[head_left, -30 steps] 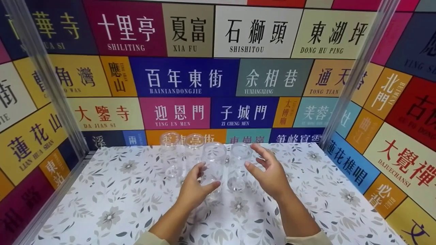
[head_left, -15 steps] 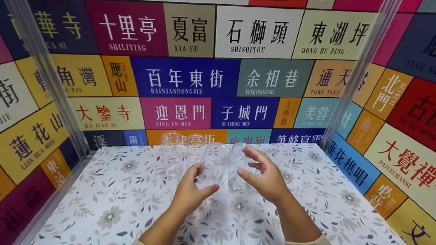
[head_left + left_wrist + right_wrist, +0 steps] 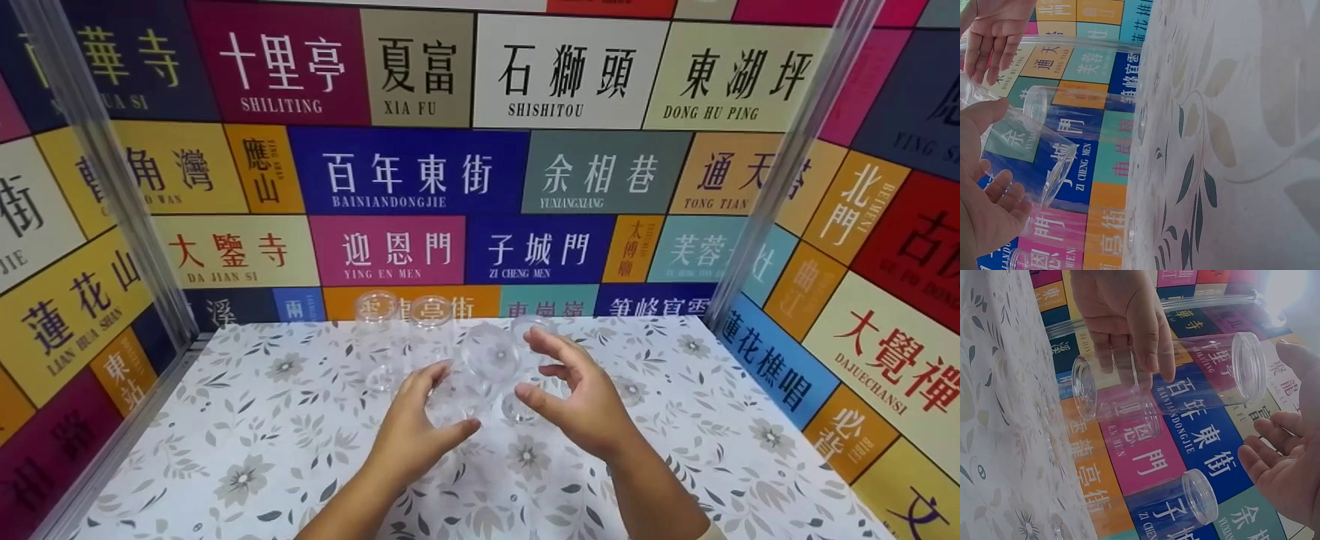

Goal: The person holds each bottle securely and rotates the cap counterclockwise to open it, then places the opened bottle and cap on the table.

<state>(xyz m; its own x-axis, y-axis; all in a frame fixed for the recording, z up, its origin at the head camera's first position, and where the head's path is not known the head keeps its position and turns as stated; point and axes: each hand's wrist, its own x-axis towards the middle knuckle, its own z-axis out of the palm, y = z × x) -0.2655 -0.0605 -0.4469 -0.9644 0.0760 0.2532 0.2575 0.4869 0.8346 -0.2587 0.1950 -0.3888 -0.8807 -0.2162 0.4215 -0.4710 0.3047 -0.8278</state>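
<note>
A clear plastic jar (image 3: pixel 491 358) is tilted in my left hand (image 3: pixel 409 427), its round top leaning right toward my other hand. Seen from the right wrist, the fingers of the left hand (image 3: pixel 1123 315) lie around the lower part of the jar (image 3: pixel 1202 377), whose base is off the table. My right hand (image 3: pixel 581 397) is beside the jar's top, fingers spread and slightly bent. A gap shows between the right hand (image 3: pixel 1289 461) and the jar's rim in the right wrist view. The jar's transparency makes its lower outline faint in the head view.
Two similar clear jars stand upright at the back left, a left one (image 3: pixel 376 341) and a right one (image 3: pixel 431 313). Another clear jar (image 3: pixel 519 407) stands partly behind my right hand. A floral cloth covers the table (image 3: pixel 300 465); colourful sign-printed panels (image 3: pixel 405 172) rise behind it.
The jar in my left hand has gone from upright to tilted, its top swinging right and toward me. The left hand has shifted slightly down and left, the right hand slightly left.
</note>
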